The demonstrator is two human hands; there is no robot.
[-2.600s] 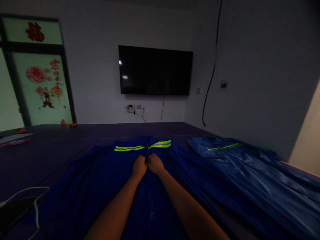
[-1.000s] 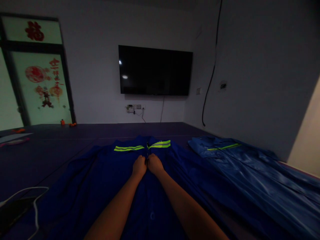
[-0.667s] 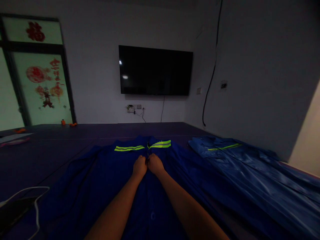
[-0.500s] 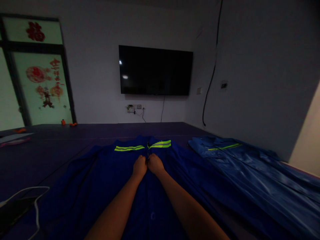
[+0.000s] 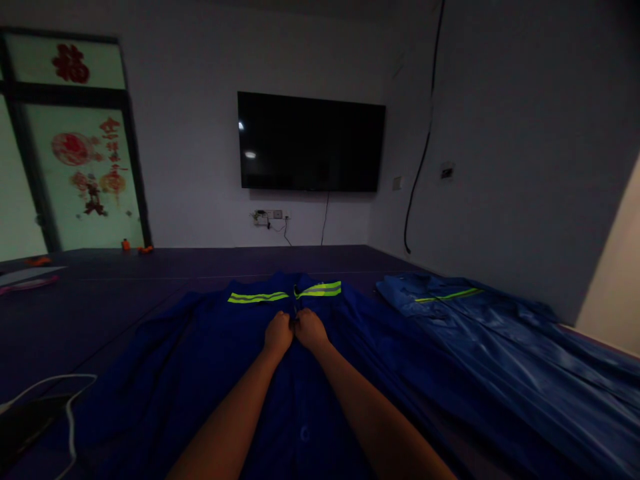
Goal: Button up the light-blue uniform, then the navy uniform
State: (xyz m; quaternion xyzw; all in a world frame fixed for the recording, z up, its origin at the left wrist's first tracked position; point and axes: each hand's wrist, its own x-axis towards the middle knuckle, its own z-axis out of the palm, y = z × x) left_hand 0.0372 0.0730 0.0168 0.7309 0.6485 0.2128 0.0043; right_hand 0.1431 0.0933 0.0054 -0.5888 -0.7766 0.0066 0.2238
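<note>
A dark blue work jacket (image 5: 210,360) with yellow-green reflective stripes lies spread flat on a dark purple surface in front of me. My left hand (image 5: 278,333) and my right hand (image 5: 310,331) meet at the jacket's front opening, just below the stripes. Both hands are closed, fingers pinched on the fabric edges at the centre seam. What sits between the fingertips is too dark to make out.
A second, lighter blue jacket (image 5: 500,340) lies to the right by the wall. A white cable and a dark device (image 5: 35,407) lie at the left front. A black TV (image 5: 311,142) hangs on the far wall; small items (image 5: 27,280) sit at far left.
Almost nothing differs: both hands stay pinched at the jacket's centre front, with only tiny shifts of the fingers and of the view.
</note>
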